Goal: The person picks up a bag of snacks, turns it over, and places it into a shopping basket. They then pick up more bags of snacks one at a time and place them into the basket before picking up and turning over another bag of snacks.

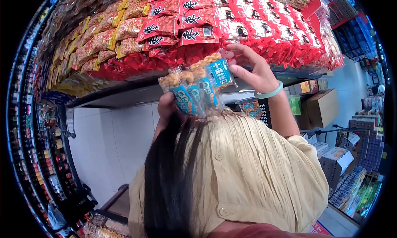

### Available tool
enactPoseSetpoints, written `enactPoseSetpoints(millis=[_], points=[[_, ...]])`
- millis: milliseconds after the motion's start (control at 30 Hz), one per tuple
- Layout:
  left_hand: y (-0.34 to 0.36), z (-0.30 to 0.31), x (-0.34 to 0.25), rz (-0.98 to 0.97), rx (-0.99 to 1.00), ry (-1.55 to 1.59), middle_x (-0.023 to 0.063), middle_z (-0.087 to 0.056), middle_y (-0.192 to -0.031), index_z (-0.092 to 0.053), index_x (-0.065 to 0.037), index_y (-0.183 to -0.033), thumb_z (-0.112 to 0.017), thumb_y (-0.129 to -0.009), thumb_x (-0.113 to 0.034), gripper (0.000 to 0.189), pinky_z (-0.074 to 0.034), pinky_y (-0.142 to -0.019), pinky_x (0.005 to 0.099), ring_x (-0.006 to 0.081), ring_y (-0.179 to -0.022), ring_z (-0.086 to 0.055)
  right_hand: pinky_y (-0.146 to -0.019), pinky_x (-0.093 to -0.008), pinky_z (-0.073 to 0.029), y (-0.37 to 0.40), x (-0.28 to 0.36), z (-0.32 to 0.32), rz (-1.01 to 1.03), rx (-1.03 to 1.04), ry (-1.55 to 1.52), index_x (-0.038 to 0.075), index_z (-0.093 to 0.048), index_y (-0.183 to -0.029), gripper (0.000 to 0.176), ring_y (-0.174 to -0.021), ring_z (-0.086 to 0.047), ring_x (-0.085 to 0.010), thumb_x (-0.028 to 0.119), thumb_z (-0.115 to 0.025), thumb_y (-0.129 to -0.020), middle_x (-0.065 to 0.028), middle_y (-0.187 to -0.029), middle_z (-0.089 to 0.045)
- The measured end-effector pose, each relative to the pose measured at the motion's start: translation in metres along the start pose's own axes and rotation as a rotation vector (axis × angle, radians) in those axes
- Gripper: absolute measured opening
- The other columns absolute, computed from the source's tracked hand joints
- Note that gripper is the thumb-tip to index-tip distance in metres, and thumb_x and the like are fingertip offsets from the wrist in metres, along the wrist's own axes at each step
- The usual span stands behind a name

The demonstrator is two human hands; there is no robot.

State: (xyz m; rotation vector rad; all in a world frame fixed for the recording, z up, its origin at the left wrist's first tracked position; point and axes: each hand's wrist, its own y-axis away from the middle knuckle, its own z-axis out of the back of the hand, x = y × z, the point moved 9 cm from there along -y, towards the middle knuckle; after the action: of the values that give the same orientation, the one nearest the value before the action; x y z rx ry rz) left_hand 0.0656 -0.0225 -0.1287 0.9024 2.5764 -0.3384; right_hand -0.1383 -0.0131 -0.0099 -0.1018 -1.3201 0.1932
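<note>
Several clear packets of fried dough twists (185, 99) with blue labels are fanned out in front of my chest. My left hand (166, 105) is closed around the lower left side of the bunch, its fingers partly hidden behind the packets. At the right end, a dough twist packet (221, 73) sits tilted, its blue label facing up. My right hand (257, 71) has its thumb and fingers curled at that packet's right edge, pinching it. A pale green bangle (269, 91) circles my right wrist.
Just ahead, a shelf display holds rows of red snack bags (198, 19), red-and-white bags (264, 27) and yellow-edged bags (99, 41). Cardboard boxes (322, 107) stand on the floor to the right. Stocked shelves (35, 147) run along the left, beyond the tiled floor (99, 143).
</note>
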Motion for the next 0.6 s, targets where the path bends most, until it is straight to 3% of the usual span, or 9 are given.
enactPoseSetpoints(millis=[33,100,133,233,300,367,533,600], points=[[0.0,-0.005,0.0,-0.006,-0.011,-0.001,0.0203,-0.058,-0.127,-0.041,0.005,-0.137,-0.063,-0.082,-0.037,0.074,-0.046,-0.101,0.0441,0.0317,-0.115,-0.059,-0.082,-0.0275,-0.051,-0.001,-0.004,-0.003,-0.003,0.01,-0.007,0.001,-0.052,-0.129,0.053,-0.092,-0.062,-0.0118,0.027,-0.072,-0.088,-0.0067,-0.108,-0.063],[-0.001,-0.017,0.004,0.034,-0.011,0.041,0.02,-0.054,-0.132,-0.039,0.003,-0.139,-0.072,-0.077,-0.038,0.082,-0.045,-0.103,0.0463,0.032,-0.12,-0.056,-0.07,-0.022,-0.049,0.0,-0.031,-0.006,-0.237,-0.019,-0.25,0.001,-0.057,-0.12,0.041,-0.08,-0.061,-0.0065,0.027,-0.069,-0.091,-0.0005,-0.091,-0.064],[-0.002,-0.025,0.004,0.038,-0.017,0.043,0.02,-0.054,-0.132,-0.039,0.003,-0.139,-0.072,-0.077,-0.038,0.082,-0.045,-0.103,0.0463,0.032,-0.12,-0.056,-0.064,-0.0193,-0.047,0.0,-0.031,-0.01,-0.244,-0.002,-0.23,0.0,-0.06,-0.114,0.036,-0.075,-0.061,-0.0047,0.028,-0.068,-0.092,0.0023,-0.082,-0.066],[-0.006,-0.055,0.006,0.069,0.053,-0.016,0.019,-0.05,-0.136,-0.037,-0.001,-0.141,-0.075,-0.074,-0.041,0.087,-0.043,-0.105,0.0481,0.0324,-0.124,-0.052,-0.064,-0.0178,-0.048,0.009,-0.03,-0.026,-0.387,0.061,-0.388,0.0,-0.061,-0.115,0.037,-0.075,-0.062,-0.0037,0.028,-0.068,-0.092,0.001,-0.086,-0.068],[-0.006,-0.066,0.014,0.104,0.06,0.105,0.0183,-0.05,-0.136,-0.036,-0.004,-0.142,-0.079,-0.071,-0.042,0.091,-0.042,-0.107,0.0491,0.0325,-0.125,-0.051,-0.063,-0.0171,-0.049,0.011,-0.031,-0.024,-0.375,0.071,-0.385,0.001,-0.061,-0.116,0.035,-0.076,-0.062,-0.0026,0.027,-0.067,-0.093,0.0003,-0.09,-0.07],[-0.009,-0.064,0.015,0.092,0.055,0.069,0.0182,-0.05,-0.136,-0.037,-0.005,-0.142,-0.08,-0.07,-0.042,0.091,-0.041,-0.107,0.0495,0.0327,-0.126,-0.05,-0.06,-0.0177,-0.049,0.01,-0.028,-0.017,-0.233,-0.02,-0.424,0.002,-0.061,-0.116,0.031,-0.075,-0.062,-0.0021,0.024,-0.065,-0.094,0.0011,-0.091,-0.069],[-0.018,-0.059,0.023,0.158,0.074,0.03,0.0171,-0.05,-0.135,-0.039,-0.006,-0.139,-0.082,-0.069,-0.042,0.09,-0.041,-0.107,0.0499,0.0326,-0.126,-0.05,-0.058,-0.0178,-0.049,0.019,-0.035,0.003,-0.235,-0.129,-0.424,0.001,-0.06,-0.117,0.03,-0.076,-0.063,-0.002,0.02,-0.064,-0.095,0.0008,-0.093,-0.069],[-0.016,-0.057,0.024,0.105,-0.083,0.11,0.0158,-0.05,-0.135,-0.04,-0.006,-0.138,-0.082,-0.068,-0.044,0.09,-0.04,-0.108,0.0498,0.0317,-0.126,-0.05,-0.058,-0.018,-0.048,0.021,-0.039,0.008,-0.251,-0.166,-0.456,0.001,-0.06,-0.117,0.03,-0.077,-0.062,-0.0022,0.02,-0.064,-0.094,0.0004,-0.094,-0.069]])
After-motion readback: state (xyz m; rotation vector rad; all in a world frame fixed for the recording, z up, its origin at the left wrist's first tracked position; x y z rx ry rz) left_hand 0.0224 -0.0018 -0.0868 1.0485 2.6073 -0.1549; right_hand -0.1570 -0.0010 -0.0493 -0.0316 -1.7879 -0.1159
